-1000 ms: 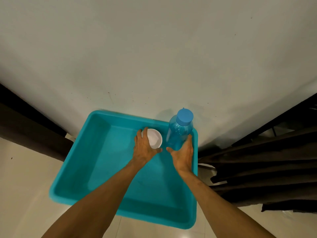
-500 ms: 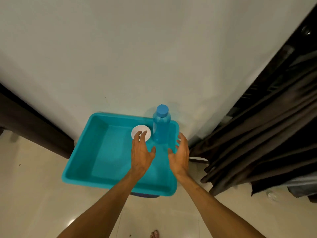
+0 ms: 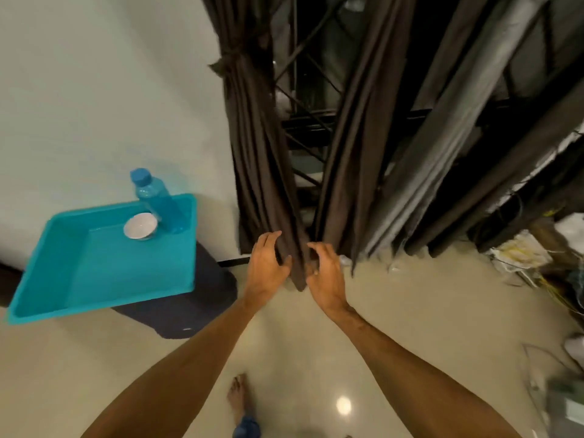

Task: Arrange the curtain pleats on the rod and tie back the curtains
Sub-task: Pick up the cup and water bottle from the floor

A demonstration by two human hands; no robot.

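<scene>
The dark brown curtain hangs at frame centre; left hand and right hand flank its lower folds, fingers spread open.

We see our left hand and right hand, fingers spread, flanking a hanging fold of the brown curtain, beside a teal tray.
</scene>
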